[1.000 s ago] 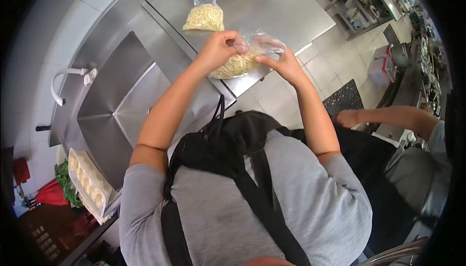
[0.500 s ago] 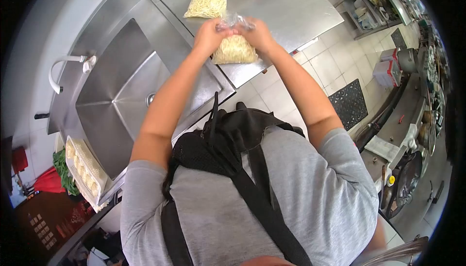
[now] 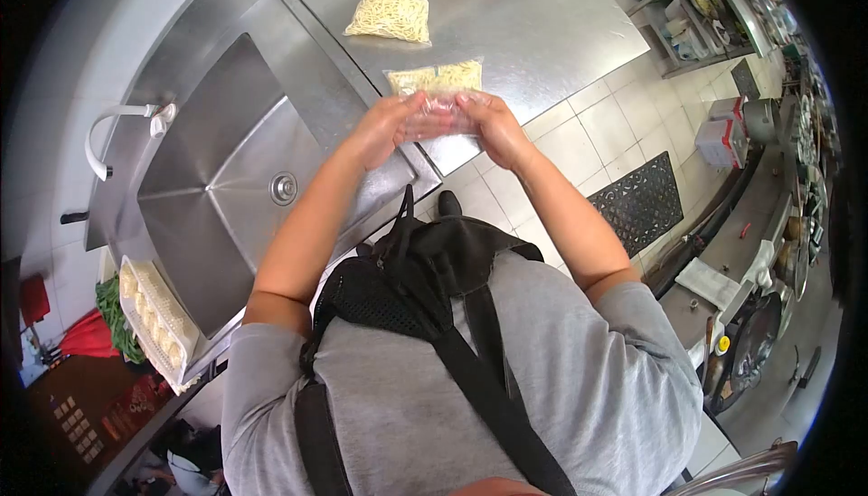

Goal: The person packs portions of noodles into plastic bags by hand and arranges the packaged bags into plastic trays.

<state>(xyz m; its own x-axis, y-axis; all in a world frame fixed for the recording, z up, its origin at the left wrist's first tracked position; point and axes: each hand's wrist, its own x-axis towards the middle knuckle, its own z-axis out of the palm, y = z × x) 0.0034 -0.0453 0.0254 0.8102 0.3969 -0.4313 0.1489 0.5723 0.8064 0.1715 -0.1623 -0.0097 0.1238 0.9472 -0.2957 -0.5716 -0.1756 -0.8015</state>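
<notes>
A clear plastic bag of pale yellow noodles (image 3: pixel 461 73) lies near the front end of the steel counter, its noodle-filled part pointing away from me. My left hand (image 3: pixel 384 125) grips the loose, see-through end of the bag from the left. On the other side, my right hand (image 3: pixel 495 127) holds the same plastic, with its thumb on top. Fingers of both hands show blurred through the film. Farther back on the counter sits a second bag of noodles (image 3: pixel 391 15), touched by neither hand.
Left of the counter (image 3: pixel 533 26) is a steel sink (image 3: pixel 194 198) with a white faucet (image 3: pixel 127 112). A white plastic basket (image 3: pixel 158 320) with pale round items stands at its near-left rim. To the right are a black floor mat (image 3: pixel 636 202) and a stove area with a wok (image 3: pixel 755 338).
The held bag has turned over: its gathered neck pointed away from me, and now the loose end is toward me. My hands have come closer to my body.
</notes>
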